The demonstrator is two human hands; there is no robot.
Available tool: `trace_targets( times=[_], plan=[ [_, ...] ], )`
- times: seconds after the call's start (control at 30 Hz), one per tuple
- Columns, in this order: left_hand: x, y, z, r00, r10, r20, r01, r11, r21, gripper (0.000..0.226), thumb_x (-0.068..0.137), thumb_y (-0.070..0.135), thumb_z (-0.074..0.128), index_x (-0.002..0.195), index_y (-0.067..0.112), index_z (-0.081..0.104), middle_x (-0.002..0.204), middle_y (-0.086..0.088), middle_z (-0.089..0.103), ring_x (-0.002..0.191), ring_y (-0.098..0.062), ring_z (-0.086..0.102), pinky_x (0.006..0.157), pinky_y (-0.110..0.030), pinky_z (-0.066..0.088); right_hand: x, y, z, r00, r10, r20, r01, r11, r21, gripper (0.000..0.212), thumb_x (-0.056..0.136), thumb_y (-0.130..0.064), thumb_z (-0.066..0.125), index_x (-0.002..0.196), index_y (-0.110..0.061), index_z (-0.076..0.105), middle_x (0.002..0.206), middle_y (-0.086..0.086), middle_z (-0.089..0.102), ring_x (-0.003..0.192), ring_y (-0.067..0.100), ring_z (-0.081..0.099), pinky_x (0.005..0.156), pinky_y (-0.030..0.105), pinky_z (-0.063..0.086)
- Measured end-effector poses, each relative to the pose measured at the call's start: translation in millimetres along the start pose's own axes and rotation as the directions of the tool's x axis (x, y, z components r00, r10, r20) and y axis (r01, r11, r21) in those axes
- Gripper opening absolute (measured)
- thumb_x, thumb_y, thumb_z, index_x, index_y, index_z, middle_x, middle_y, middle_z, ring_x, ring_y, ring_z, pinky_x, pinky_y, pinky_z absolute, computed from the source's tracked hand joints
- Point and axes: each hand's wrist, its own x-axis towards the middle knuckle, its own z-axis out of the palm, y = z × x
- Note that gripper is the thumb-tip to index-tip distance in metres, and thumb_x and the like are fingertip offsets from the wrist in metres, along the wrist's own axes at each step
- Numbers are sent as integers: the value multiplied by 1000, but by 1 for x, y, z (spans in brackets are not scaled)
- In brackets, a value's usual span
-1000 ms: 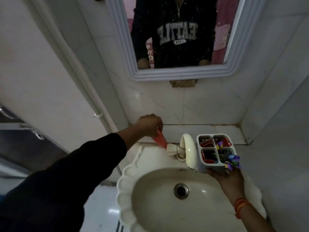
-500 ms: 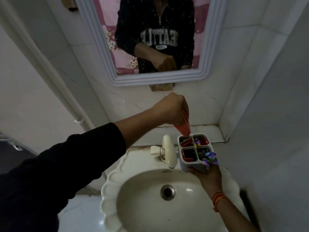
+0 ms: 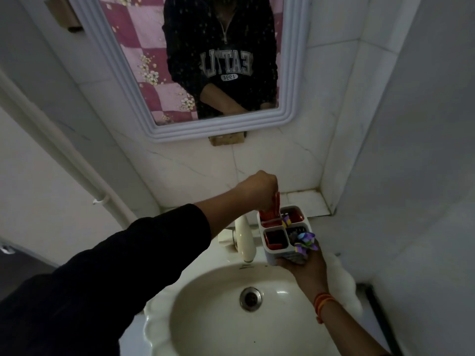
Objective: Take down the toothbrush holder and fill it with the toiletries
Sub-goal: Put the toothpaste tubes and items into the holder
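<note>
A white toothbrush holder (image 3: 279, 250) with four compartments is held over the right rim of the sink. My right hand (image 3: 307, 263) grips it from below and in front. My left hand (image 3: 259, 187) is above its far-left compartment, fingers closed on a red tube (image 3: 273, 210) whose lower end is inside that compartment. Red items fill other compartments, and purple and yellow pieces (image 3: 304, 241) stick out of the near-right one.
A cream faucet (image 3: 245, 240) stands just left of the holder. The white sink (image 3: 231, 314) with its drain (image 3: 250, 298) lies below. A mirror (image 3: 195, 60) hangs on the tiled wall, a narrow ledge (image 3: 308, 201) runs behind, and a wall stands close on the right.
My left hand carried the red tube from the sink's back left over to the holder and lowered it into the far-left compartment. The holder stayed in my right hand.
</note>
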Motion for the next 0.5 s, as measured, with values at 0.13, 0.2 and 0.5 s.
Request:
trace_targets(
  times=[0.13,0.2,0.5],
  plan=[
    [-1,3,16,1000,-17,8,17,1000,20,29,87,15,66,113,2,66,111,-16,67,93,-30,68,76,-36,59,4,0,-6,994,-97,-45,84,970,-230,72,60,24,82,119,-8,56,103,-6,67,85,-11,69,70,14,58],
    [0,5,22,1000,-18,-5,18,998,56,28,89,21,62,113,6,66,112,-15,67,97,-31,68,77,-36,56,9,8,-11,986,-168,-15,156,938,-309,85,50,18,90,120,-18,58,105,-12,72,104,8,69,86,36,60],
    [16,-6,-24,956,-122,268,133,991,-22,40,79,14,73,119,13,72,114,-3,75,104,-21,72,92,-34,57,-3,-1,-12,987,-163,-10,150,932,-329,70,63,8,87,124,-12,58,114,3,70,101,1,70,74,20,61]
  ],
)
